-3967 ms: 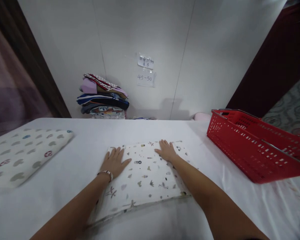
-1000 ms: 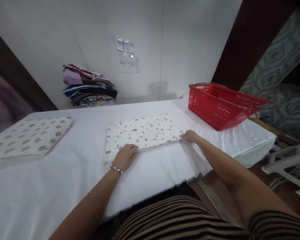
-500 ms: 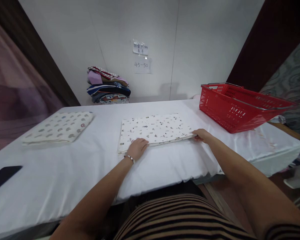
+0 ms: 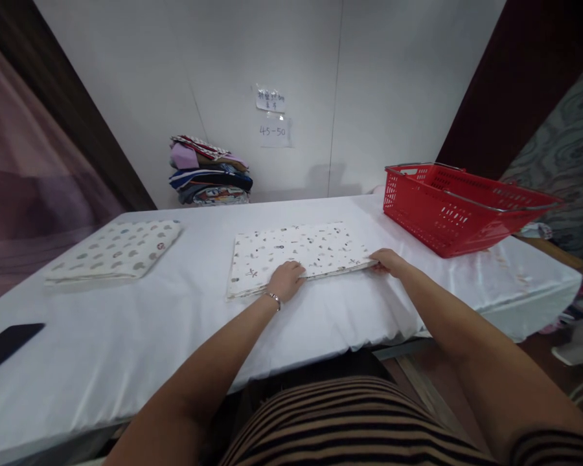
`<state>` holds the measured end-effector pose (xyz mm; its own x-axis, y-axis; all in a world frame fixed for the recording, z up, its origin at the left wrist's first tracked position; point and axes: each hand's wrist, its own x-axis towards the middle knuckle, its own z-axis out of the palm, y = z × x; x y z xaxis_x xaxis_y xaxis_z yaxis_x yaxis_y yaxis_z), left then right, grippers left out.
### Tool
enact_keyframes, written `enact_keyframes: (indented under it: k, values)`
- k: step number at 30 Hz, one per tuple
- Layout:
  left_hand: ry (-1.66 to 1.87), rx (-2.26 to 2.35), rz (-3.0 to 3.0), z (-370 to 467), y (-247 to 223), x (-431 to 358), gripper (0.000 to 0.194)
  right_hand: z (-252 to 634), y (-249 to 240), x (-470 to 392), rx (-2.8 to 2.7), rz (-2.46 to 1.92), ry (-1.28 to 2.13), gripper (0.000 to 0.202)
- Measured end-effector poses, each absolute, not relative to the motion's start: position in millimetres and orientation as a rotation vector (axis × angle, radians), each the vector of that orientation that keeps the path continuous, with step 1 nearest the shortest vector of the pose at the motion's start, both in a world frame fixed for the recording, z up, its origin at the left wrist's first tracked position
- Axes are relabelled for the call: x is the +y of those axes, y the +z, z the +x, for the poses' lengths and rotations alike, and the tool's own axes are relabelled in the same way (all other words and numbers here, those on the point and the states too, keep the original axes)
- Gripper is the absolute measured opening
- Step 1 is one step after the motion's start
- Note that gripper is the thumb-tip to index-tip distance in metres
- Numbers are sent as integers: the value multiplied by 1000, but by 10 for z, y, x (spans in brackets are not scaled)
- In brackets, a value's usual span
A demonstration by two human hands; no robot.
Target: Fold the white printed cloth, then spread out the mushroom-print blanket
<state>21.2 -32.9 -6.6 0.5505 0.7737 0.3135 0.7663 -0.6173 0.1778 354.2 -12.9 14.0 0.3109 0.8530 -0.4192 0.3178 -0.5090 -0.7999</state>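
A folded white cloth (image 4: 291, 249) with small dark and brown prints lies flat in the middle of the table. My right hand (image 4: 387, 261) pinches its near right corner, the fingers partly hidden under the edge. At the middle of the near edge is my left hand (image 4: 286, 280), a bracelet on its wrist. Its fingers rest over the top layer and its thumb is by the edge, closed on the cloth. The layers show along the near side.
A second folded cloth (image 4: 119, 249) with grey-beige mushroom-like prints lies at left. A dark flat phone-like object (image 4: 7, 346) is near the left edge. The red basket (image 4: 447, 210) stands at right on the white-covered table (image 4: 175, 362). Folded fabrics (image 4: 211, 175) are stacked behind.
My left hand has slid right along the cloth's near edge. My right hand keeps hold of the corner. The view has shifted slightly.
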Motion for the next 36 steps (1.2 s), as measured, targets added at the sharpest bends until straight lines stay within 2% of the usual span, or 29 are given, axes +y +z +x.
enact_keyframes:
  k: [8, 15, 17, 19, 22, 26, 36]
  values:
    - [596, 1377, 2540, 206, -97, -236, 26, 3549, 34, -178, -1103, -1970, 1119, 17]
    - [605, 1416, 2491, 252, -25, -274, 28, 3578, -16, -155, -1284, -2076, 890, 25]
    - [596, 1417, 2516, 257, -28, -275, 28, 3569, -6, -180, -1399, -2088, 728, 28]
    - [605, 1416, 2544, 258, -52, -273, 25, 3517, 6, -229, -1648, -2015, 408, 27]
    - [646, 1408, 2584, 273, -101, -272, 22, 3353, 9, -313, -2113, -1646, 45, 20]
    - [650, 1384, 2642, 340, -125, -275, 23, 3099, -30, -350, -2402, -1236, 84, 19]
    - [689, 1468, 2580, 436, -125, -268, 25, 2972, -53, -265, -2369, -1291, -18, 20]
